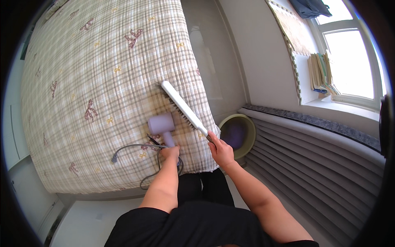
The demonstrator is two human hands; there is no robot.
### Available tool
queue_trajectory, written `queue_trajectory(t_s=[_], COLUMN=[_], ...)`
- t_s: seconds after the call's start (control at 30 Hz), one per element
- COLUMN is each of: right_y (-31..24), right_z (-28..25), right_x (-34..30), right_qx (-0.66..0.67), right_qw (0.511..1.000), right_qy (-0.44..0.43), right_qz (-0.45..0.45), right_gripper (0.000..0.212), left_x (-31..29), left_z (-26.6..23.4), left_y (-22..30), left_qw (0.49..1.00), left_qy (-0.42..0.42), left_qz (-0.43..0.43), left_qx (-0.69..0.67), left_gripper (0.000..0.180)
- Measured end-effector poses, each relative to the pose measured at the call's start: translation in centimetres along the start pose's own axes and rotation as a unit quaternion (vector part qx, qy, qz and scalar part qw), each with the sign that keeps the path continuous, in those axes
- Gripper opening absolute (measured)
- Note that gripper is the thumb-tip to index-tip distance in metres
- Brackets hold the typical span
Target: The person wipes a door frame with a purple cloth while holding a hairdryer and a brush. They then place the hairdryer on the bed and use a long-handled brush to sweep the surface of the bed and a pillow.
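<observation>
My right hand (222, 152) is wrapped round the handle of a long white bed brush (181, 102). The brush slants up and left over the bed's right edge, its dark bristles facing down and left. My left hand (170, 153) closes round the handle of a lilac hair dryer (161, 123), whose barrel lies at the bedspread or just over it. A grey power cord (135, 145) loops about my left hand, its plug end resting on the bed to the left. The fingertips of my left hand are partly hidden.
A plaid quilted bedspread (103, 53) with bow patterns covers the bed. To its right stand a green bucket (249, 127) with something purple inside and a grey pleated curtain or cover (312, 160). Books (320, 72) stand on the windowsill (329, 106).
</observation>
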State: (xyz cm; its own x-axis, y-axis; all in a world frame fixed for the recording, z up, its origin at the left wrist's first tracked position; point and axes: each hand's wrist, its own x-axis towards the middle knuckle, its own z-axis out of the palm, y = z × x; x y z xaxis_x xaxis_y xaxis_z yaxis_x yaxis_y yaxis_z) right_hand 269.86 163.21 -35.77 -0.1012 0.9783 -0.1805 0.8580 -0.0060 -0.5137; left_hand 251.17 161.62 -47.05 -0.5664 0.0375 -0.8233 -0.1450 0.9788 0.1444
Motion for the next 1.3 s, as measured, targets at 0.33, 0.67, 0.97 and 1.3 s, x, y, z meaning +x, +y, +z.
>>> queue_trajectory(t_s=[0.33, 0.67, 0.97, 1.3], right_y=[-1.6, 6.6, 5.3, 6.6], right_z=[1.6, -2.4, -0.6, -3.2], right_x=[12.4, 18.7, 7.8, 9.3], right_qx=[-0.114, 0.008, 0.028, 0.125], right_qw=[0.985, 0.986, 0.985, 0.991], right_qy=[-0.081, 0.076, -0.056, 0.042], right_qz=[-0.105, 0.152, -0.16, 0.028], right_gripper=[0.042, 0.039, 0.05, 0.04], left_x=[-0.6, 0.8, 1.1, 2.0], left_z=[-0.3, -0.5, -0.6, -0.8], left_y=[0.2, -0.4, -0.6, -0.7], left_qw=[0.999, 0.999, 0.998, 0.996], left_qy=[-0.001, -0.025, -0.007, -0.047], left_qz=[0.031, 0.045, 0.059, 0.069], left_qx=[-0.011, 0.013, 0.01, -0.031], left_gripper=[0.071, 0.053, 0.047, 0.03])
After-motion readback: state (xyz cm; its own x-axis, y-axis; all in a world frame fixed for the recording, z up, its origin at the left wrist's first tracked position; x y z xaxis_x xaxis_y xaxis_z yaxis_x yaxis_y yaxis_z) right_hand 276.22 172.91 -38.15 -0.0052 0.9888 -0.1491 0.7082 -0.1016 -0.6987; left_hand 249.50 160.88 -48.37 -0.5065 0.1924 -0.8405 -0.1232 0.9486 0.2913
